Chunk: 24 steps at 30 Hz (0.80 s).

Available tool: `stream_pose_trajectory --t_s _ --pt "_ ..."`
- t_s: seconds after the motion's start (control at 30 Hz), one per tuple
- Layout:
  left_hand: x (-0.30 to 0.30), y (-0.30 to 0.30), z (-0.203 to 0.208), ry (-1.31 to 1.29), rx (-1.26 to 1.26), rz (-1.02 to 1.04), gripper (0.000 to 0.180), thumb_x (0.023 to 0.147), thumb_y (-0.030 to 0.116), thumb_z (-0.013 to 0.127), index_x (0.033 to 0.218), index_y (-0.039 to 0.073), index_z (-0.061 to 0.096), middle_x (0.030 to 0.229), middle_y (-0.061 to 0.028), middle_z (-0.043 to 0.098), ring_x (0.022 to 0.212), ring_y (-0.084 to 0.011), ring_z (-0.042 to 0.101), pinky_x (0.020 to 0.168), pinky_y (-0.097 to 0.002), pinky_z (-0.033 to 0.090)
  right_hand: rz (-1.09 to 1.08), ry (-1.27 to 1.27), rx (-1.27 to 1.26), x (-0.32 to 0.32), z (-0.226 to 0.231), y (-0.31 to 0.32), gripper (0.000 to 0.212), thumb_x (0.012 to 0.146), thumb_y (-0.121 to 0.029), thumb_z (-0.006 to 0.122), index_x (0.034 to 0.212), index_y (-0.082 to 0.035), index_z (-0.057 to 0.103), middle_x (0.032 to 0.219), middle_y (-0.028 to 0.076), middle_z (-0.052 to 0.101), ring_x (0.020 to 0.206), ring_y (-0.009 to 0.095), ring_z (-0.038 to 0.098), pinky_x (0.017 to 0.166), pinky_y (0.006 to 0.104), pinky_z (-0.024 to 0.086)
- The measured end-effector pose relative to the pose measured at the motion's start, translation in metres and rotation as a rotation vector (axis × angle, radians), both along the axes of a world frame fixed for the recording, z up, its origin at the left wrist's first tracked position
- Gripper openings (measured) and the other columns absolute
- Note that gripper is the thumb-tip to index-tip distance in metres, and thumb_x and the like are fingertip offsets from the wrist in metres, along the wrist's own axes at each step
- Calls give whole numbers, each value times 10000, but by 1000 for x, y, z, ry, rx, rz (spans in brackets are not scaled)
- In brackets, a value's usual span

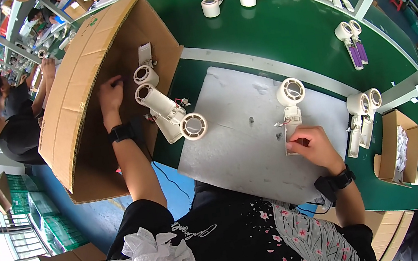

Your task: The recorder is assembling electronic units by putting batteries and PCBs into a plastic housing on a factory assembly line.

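Observation:
On a grey foam mat (pixel 229 122) lies a white handheld fan (pixel 289 92), with its round head away from me and its handle opened up, showing small wires. My right hand (pixel 315 145) is closed on the lower end of that handle. My left hand (pixel 111 95) is inside a large cardboard box (pixel 70 91) on the left, its fingers curled; anything in them is hidden. Beside it, at the box's opening, several white fans (pixel 162 102) lie overlapping, some with open handles and loose wires.
Two white fans (pixel 357 104) lie right of the mat, near a small carton (pixel 395 147) holding white pieces. Fans with purple handles (pixel 355 46) lie across a metal rail on the green table (pixel 259 32). Co-workers (pixel 10 121) sit beyond the box at left.

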<state>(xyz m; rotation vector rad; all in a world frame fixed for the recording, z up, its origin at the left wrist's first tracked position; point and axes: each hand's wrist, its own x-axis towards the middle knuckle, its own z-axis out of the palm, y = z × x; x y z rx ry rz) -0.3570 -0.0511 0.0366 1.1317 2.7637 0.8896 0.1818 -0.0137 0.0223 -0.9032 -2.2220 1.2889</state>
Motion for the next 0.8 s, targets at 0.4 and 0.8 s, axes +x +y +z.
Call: stream_pose_trajectory --t_s 0.4,0.8 --pt "229 -19 91 -508 565 -548 364 896 165 675 1233 36 621 906 -87 659 763 -152 621 692 -250 497 -116 553 -265 12 -4 -3 337 955 -313 593 1073 3 595 946 65 639 577 107 537 516 218 395" --pt "340 17 -11 -193 29 -1173 603 751 98 769 1306 107 532 1203 -141 576 991 -312 606 856 -388 511 -411 588 -353 39 -25 19 339 1000 -336 506 798 -64 515 670 21 542 545 85 459 511 215 325"
